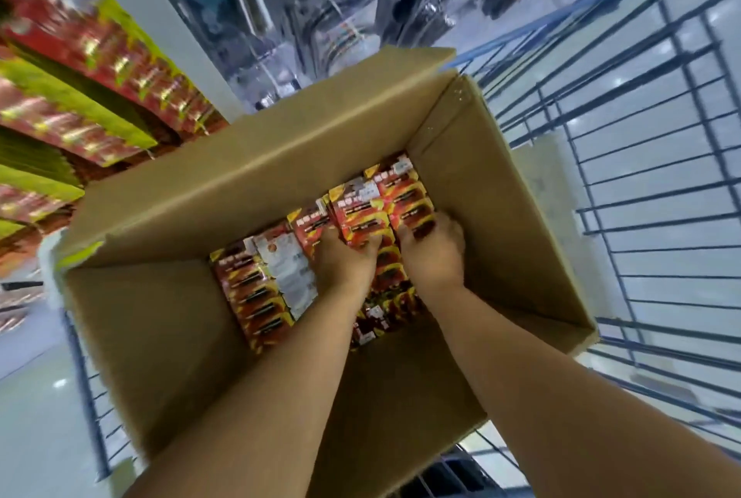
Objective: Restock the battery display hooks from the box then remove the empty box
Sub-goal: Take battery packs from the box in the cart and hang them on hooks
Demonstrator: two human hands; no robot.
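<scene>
An open brown cardboard box point(168, 321) fills the middle of the head view, its flaps up. Several red and yellow battery packs point(256, 297) lie stacked on its bottom. Both my arms reach down into it. My left hand point(347, 261) grips a bundle of battery packs point(361, 213) near the box's far right corner, fingers curled over the lower edge. My right hand point(435, 249) grips the same bundle from the right side, fingers curled over the packs.
The box sits in a blue wire cart point(649, 217) whose bars show at the right and lower left. Blurred red and yellow-green display packs point(80, 96) hang on the shelf at the upper left. A shiny floor lies beyond.
</scene>
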